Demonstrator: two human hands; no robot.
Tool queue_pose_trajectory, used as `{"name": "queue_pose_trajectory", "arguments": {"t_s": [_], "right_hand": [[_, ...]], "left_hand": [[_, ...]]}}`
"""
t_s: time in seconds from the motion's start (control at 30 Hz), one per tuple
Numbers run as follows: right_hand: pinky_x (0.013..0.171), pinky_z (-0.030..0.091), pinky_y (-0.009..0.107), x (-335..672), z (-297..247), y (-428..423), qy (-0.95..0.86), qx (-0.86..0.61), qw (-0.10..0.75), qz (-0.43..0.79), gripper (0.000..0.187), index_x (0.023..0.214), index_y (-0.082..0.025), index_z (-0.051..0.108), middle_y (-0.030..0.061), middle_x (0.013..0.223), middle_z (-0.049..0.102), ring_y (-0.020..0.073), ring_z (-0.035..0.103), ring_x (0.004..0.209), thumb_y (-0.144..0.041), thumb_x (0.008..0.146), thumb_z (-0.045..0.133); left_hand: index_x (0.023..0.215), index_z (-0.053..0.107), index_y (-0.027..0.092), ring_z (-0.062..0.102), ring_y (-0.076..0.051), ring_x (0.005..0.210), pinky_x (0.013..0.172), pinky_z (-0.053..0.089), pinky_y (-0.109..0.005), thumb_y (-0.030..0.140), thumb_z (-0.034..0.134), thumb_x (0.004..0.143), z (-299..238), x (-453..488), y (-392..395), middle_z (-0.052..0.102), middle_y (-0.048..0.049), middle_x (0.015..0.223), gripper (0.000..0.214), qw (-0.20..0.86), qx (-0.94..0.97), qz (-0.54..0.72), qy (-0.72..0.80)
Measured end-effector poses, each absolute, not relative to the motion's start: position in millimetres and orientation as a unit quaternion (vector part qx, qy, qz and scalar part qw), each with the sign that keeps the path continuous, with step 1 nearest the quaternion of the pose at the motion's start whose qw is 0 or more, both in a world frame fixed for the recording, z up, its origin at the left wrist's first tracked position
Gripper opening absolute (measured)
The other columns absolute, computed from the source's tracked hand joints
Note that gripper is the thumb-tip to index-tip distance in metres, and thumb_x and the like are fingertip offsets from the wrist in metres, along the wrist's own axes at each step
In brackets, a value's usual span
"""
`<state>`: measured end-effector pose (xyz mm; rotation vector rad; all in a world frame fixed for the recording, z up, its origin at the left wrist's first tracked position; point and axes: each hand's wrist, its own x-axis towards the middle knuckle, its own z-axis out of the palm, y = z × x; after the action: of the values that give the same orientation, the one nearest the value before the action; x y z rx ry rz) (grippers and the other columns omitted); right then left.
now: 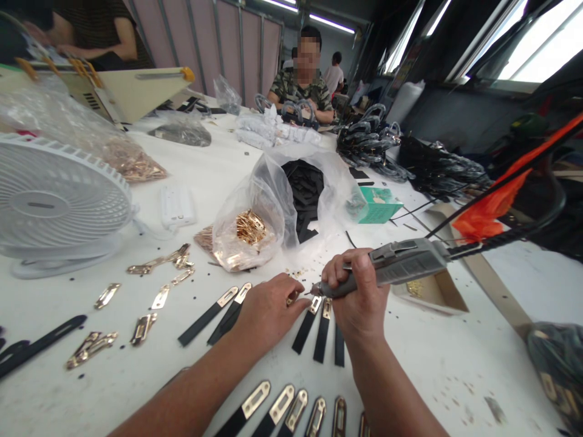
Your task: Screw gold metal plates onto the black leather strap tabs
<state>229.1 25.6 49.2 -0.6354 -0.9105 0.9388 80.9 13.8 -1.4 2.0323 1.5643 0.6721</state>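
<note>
My right hand [357,297] is wrapped round a grey electric screwdriver [392,264] lying nearly level, its tip pointing left at a small gold clasp [293,298]. My left hand [266,309] is pinched on that clasp, holding it down on the white table [432,364]. Black straps with gold end clips [314,321] lie just under and beside both hands. A row of several more finished straps [282,406] lies along the near edge between my forearms.
Loose gold clips [155,291] are scattered to the left near a white fan [54,203]. Clear bags of gold parts [246,233] and black pieces [305,194] stand behind my hands. A small cardboard tray [432,291] and a green box [378,203] sit on the right. Another person [303,79] sits at the far end.
</note>
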Motion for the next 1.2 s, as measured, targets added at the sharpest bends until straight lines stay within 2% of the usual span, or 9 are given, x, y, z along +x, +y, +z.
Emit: {"name": "queue_pose_trajectory", "arguments": {"t_s": [0.3, 0.57, 0.8, 1.2], "right_hand": [[0.049, 0.045, 0.027, 248.0, 43.7, 22.2, -0.436, -0.349, 0.713, 0.424, 0.03, 0.082, -0.021, 0.062, -0.0062, 0.058, 0.055, 0.012, 0.053, 0.048, -0.041, 0.091, 0.083], [0.05, 0.044, 0.027, 253.0, 27.4, 17.2, -0.445, -0.373, 0.69, 0.431, 0.031, 0.082, -0.022, 0.06, -0.0061, 0.058, 0.056, 0.0124, 0.053, 0.048, -0.042, 0.091, 0.083], [0.051, 0.046, 0.028, 249.0, 15.8, 17.6, -0.438, -0.383, 0.686, 0.437, 0.031, 0.084, -0.021, 0.062, -0.006, 0.058, 0.057, 0.0127, 0.054, 0.049, -0.043, 0.09, 0.083], [0.051, 0.046, 0.028, 244.4, 13.4, 16.2, -0.455, -0.388, 0.669, 0.441, 0.031, 0.081, -0.022, 0.061, -0.0051, 0.058, 0.057, 0.0132, 0.053, 0.049, -0.042, 0.091, 0.082]], "left_hand": [[0.103, 0.077, 0.027, 0.074, -0.025, 0.088, 0.077, 0.049, -0.035, 0.055, 0.077, 0.091, 8.6, 94.0, -3.9, 0.076, -0.0006, 0.102, 0.031, 0.173, 0.792, 0.135, 0.57], [0.098, 0.075, 0.024, 0.074, -0.027, 0.094, 0.075, 0.051, -0.037, 0.044, 0.067, 0.097, 5.3, 103.3, -5.8, 0.075, -0.0033, 0.102, 0.022, 0.155, 0.818, 0.089, 0.547], [0.094, 0.073, 0.024, 0.074, -0.025, 0.089, 0.072, 0.05, -0.036, 0.032, 0.058, 0.098, 7.2, 102.4, -5.2, 0.075, -0.0034, 0.1, 0.018, 0.144, 0.815, 0.085, 0.555], [0.096, 0.074, 0.023, 0.075, -0.027, 0.091, 0.077, 0.051, -0.038, 0.035, 0.056, 0.101, 10.7, 102.0, -3.8, 0.075, -0.0058, 0.099, 0.022, 0.168, 0.806, 0.076, 0.563]]}}
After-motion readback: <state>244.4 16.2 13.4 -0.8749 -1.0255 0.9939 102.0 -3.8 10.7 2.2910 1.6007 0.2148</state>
